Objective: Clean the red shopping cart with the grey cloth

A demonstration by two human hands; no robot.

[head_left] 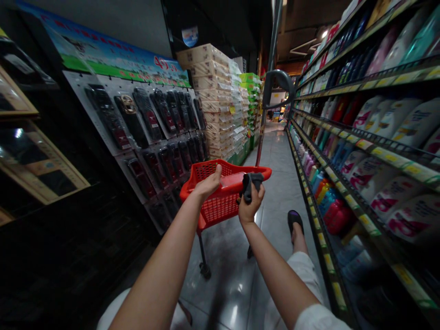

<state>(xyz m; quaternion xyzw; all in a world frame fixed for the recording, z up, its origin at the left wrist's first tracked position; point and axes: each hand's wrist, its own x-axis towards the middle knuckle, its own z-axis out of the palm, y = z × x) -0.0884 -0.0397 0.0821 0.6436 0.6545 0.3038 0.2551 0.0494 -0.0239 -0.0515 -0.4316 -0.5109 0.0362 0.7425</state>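
Note:
A red plastic shopping cart with meshed sides stands in front of me on thin legs with wheels. My left hand is closed at the left end of its near rim, thumb up; the other fingers are mostly hidden. Between my hands runs the cart's handle section, which has a pinkish, shiny top. At its right end my right hand is closed around a crumpled dark grey cloth. The cloth lies against the cart's rim, and whether those fingers also grip the rim cannot be seen.
Shelves of bottles line the right side. On the left hang packaged belts, with stacked boxes farther on. A pole with a dark loop rises from the cart. Grey tiled floor runs down the aisle.

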